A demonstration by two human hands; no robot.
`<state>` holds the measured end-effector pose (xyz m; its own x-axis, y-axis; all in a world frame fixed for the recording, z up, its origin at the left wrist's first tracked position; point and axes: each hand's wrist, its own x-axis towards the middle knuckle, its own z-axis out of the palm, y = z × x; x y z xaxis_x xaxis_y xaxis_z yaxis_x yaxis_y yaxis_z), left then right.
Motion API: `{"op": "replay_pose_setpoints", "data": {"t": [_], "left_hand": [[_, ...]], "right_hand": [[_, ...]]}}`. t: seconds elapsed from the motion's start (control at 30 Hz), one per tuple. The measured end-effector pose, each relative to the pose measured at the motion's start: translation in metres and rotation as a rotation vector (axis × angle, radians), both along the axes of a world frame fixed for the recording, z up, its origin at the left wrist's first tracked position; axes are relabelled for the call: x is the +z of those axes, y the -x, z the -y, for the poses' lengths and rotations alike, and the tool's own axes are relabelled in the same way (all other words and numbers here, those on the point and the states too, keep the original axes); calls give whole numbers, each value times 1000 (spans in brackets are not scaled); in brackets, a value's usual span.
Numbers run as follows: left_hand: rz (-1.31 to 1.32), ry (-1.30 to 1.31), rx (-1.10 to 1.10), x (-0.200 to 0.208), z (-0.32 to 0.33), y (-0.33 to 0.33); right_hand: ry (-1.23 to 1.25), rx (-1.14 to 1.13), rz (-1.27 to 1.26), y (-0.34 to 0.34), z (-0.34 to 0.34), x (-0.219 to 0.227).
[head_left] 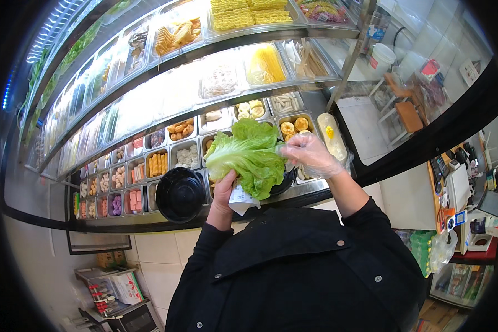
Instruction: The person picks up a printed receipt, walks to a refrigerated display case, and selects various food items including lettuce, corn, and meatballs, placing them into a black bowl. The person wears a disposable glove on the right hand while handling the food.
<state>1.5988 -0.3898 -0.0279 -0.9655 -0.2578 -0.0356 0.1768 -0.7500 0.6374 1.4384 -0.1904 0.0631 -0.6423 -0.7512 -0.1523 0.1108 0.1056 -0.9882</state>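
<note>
Large green lettuce leaves [246, 155] hang over the food trays in front of me. My right hand [311, 155], in a clear plastic glove, pinches their right edge. My bare left hand [225, 191] is closed around a white printed paper slip [242, 200] just below the leaves. Whether its fingers also grip the lettuce is hard to tell. Left of that hand, a round black bowl [182, 195] rests on the counter's front edge, with nothing seen in it. A second black bowl [285, 182] is mostly hidden under the lettuce and my right hand.
Metal trays of fish balls, sausages [157, 164] and fried pieces [181, 129] fill the counter. Glass shelves above hold noodles [249, 15] and vermicelli [264, 64]. A long pale tray [331, 138] stands at the right. Wooden stools [408, 116] are beyond the glass.
</note>
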Motion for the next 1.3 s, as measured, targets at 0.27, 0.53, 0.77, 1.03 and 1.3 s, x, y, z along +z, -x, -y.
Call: {"op": "replay_pose_setpoints", "data": {"t": [0.27,0.53,0.77,1.03,1.3], "left_hand": [[-4,-106,-136,4,6,-13],[81,-161,-29,9,-16,3],[-36,-312,-174,20,-30,4],[-26,-344,-242,27,-81,-27],[85,-257,-292,16,-186,-94]], "right_hand": [[111,-30,-999,-9,-5,-6],[132,-428,-797,-51,-20,-45],[308,-945,130,-74,-76,-61],[268,-728,140,-117,-127,-51],[309,-513,246,-197,-224,-60]]}}
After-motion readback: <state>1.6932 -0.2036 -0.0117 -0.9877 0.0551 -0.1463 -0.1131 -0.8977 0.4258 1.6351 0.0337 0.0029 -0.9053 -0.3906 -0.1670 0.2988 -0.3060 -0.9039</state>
